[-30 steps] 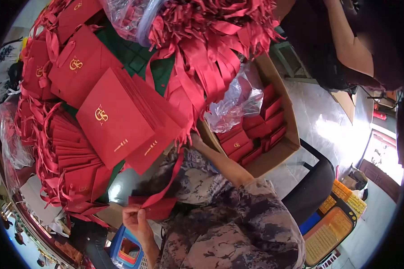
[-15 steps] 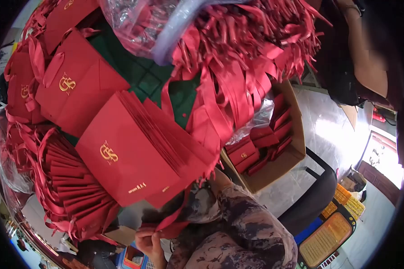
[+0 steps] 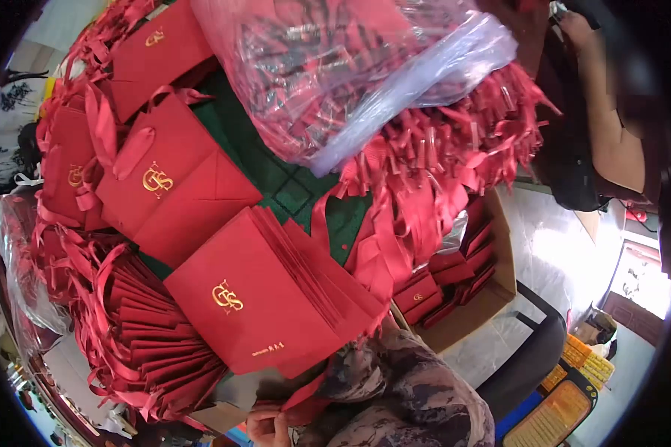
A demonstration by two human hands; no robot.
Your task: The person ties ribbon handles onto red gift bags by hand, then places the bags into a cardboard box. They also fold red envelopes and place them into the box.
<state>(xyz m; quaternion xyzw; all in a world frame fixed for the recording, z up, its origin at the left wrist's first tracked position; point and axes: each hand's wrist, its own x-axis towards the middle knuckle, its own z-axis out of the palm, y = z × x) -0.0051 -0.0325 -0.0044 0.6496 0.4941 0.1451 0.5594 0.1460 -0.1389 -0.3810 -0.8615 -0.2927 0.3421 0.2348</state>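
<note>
At the bottom edge my left hand (image 3: 267,426) is closed, with its fingers pinched on a red ribbon (image 3: 306,391). Above it lies a stack of red paper bags (image 3: 257,305) with gold lettering, fanned out along the right side. A patterned sleeve (image 3: 402,372) reaches up to the stack's lower right corner. A little skin shows at its end, but my right hand's fingers are hidden behind the bags and ribbons. To the left, a row of folded red bags (image 3: 160,335) with ribbon handles stands on edge.
A clear plastic bag (image 3: 350,82) covers a heap of red ribbons (image 3: 462,127) at the back. A carton (image 3: 503,261) of small red boxes stands to the right, near a black chair (image 3: 525,350). Another person's arm (image 3: 600,112) shows at the upper right.
The view has shifted, so the bags sit further right and lower, and more of the plastic bag shows. My left hand is nearer the bottom edge, still on the ribbon.
</note>
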